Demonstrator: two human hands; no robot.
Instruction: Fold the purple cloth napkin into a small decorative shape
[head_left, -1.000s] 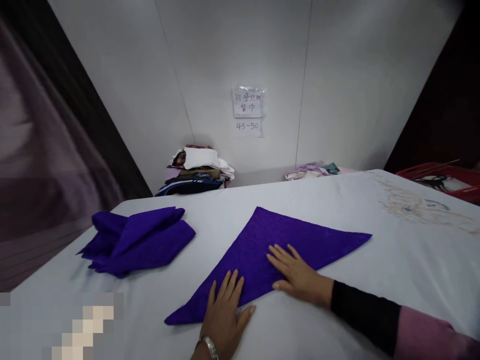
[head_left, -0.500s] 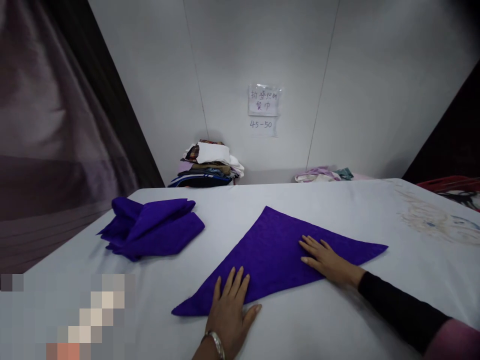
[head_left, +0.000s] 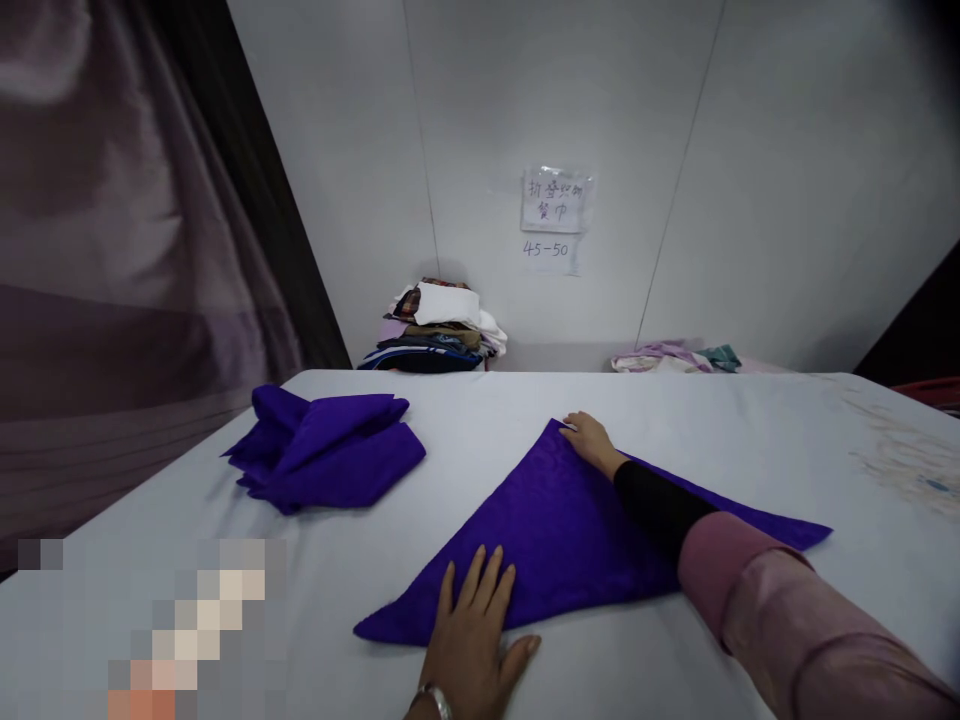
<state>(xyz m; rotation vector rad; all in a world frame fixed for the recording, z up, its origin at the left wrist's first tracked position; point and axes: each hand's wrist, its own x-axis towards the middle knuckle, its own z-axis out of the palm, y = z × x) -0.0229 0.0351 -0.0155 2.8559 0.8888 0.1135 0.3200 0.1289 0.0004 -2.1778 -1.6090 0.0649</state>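
Observation:
A purple napkin [head_left: 555, 530] lies folded into a large triangle on the white-covered table, its long edge towards me. My left hand [head_left: 472, 620] rests flat on its near left part with fingers spread; a bracelet circles the wrist. My right hand [head_left: 591, 440] reaches across the cloth to the far corner, fingertips at the tip and slightly bent. Whether they pinch the cloth is hard to make out. The right forearm, in a black cuff and pink sleeve, hides part of the napkin's right side.
A loose heap of purple cloth [head_left: 330, 450] sits on the table [head_left: 480, 400] to the left. Behind the far edge are a stack of folded clothes [head_left: 442, 325] and some lilac and green cloth [head_left: 667, 357]. A handwritten sign [head_left: 556, 200] hangs on the wall. A curtain [head_left: 112, 250] hangs at left.
My right hand has moved from the napkin's middle right to its far corner. The left hand stays flat on the cloth. The whole view has shifted slightly.

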